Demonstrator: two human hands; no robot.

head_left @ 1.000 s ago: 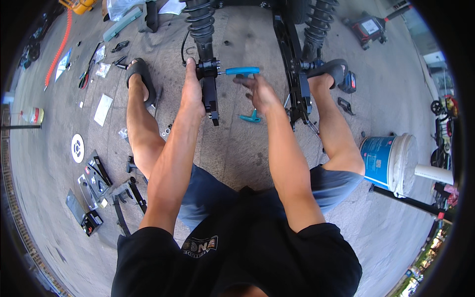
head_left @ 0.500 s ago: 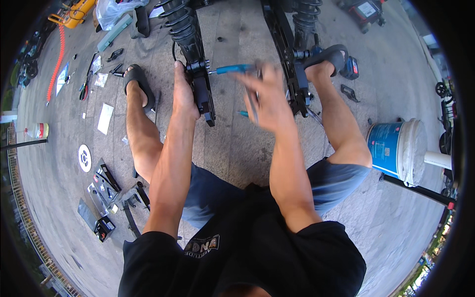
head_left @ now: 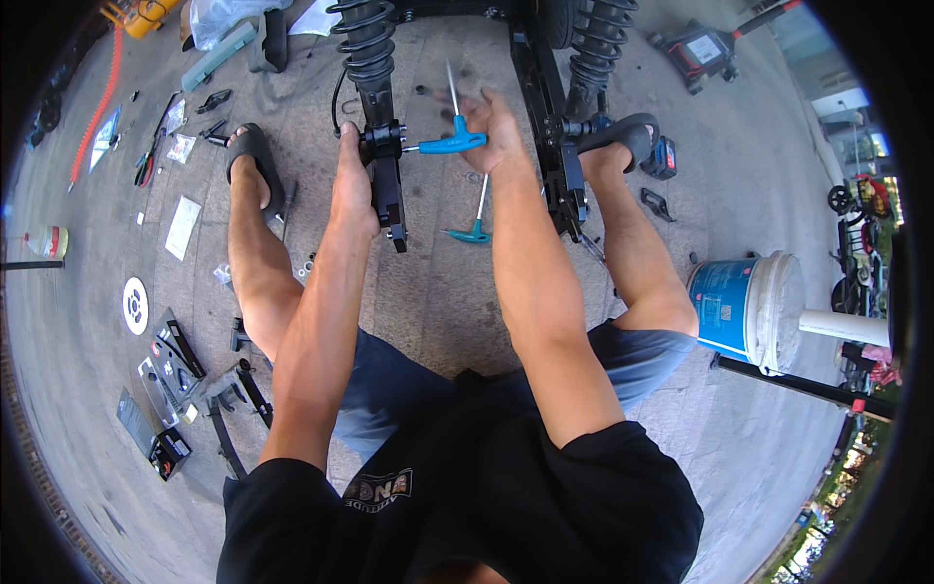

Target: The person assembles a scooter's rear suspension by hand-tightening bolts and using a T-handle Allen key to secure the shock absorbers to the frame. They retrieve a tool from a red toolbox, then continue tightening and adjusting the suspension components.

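Note:
My left hand (head_left: 352,185) holds the lower end of a black suspension leg (head_left: 386,185) from its outer side, most of its fingers hidden behind it. A blue T-handle hex key (head_left: 452,143) points its short tip at a bolt on the leg's inner face, its long shaft upward. My right hand (head_left: 494,136) is open at the handle's right end, palm near it, fingers spread and blurred. A second T-handle hex key (head_left: 472,236) lies on the ground below. The black coil spring (head_left: 365,44) rises above the held leg.
On the right stands a matching black leg (head_left: 559,146), with a cordless tool battery (head_left: 662,158) and a blue-white bucket (head_left: 744,311) farther right. A red-black floor jack (head_left: 700,51) is at the far right. Opened packaging (head_left: 175,360), a white disc (head_left: 135,306) and tools lie left.
My right hand has moved slightly left and up, its fingers opening around the hex key. The key's long shaft now points up. The view has shifted, and the second key shows more fully.

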